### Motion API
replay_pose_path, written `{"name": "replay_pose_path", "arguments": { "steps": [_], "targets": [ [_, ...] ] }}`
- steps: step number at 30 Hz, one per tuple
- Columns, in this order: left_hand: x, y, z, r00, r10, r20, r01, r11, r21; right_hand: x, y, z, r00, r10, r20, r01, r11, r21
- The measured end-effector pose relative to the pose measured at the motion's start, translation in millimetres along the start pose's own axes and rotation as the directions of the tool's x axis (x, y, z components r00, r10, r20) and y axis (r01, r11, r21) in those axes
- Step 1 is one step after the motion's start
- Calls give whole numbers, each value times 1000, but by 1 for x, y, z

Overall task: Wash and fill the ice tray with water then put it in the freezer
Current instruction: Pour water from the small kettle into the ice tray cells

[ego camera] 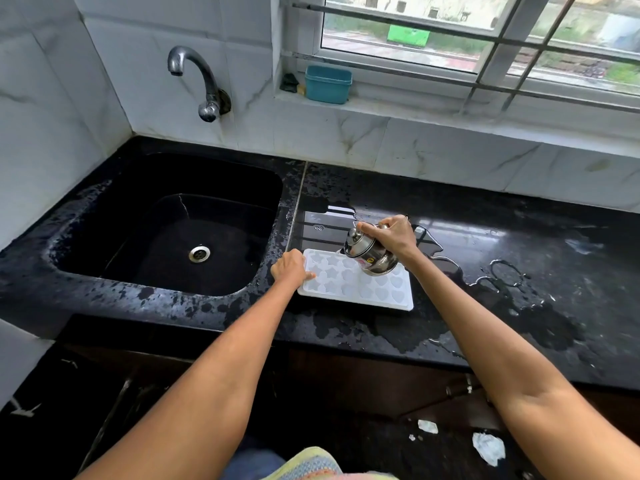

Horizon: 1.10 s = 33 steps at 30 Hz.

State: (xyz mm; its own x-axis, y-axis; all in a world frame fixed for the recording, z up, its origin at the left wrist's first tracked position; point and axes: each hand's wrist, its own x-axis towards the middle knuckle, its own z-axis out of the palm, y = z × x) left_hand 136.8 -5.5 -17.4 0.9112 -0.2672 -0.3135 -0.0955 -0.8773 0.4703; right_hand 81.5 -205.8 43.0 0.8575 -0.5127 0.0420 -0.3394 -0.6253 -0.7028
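Fingers of the left hand (291, 268) curl loosely over the near-left corner of the white ice tray (360, 289), thumb lying on its moulded star cells, pinning it to the wet black counter (519, 271). Left of them lies the black sink (166, 223) under a chrome tap (197, 81). Right hand (394, 235) wraps closed around a small steel kettle (369, 252), tipped leftward above the tray's far edge. Spilled water (498, 275) pools to the right. On the window sill behind stands a teal plastic tub (328, 84).
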Motion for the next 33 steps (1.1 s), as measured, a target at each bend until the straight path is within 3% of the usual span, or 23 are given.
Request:
{"name": "replay_pose_path", "arguments": {
  "steps": [24,33],
  "targets": [
    [-1,2,0,1000,3,3,-3,999,37,3,2,-5,999,-6,-35,6,1000,-2],
    [-2,4,0,1000,2,7,-2,998,59,2,1,-23,992,102,-75,-73,946,315]
  ]
}}
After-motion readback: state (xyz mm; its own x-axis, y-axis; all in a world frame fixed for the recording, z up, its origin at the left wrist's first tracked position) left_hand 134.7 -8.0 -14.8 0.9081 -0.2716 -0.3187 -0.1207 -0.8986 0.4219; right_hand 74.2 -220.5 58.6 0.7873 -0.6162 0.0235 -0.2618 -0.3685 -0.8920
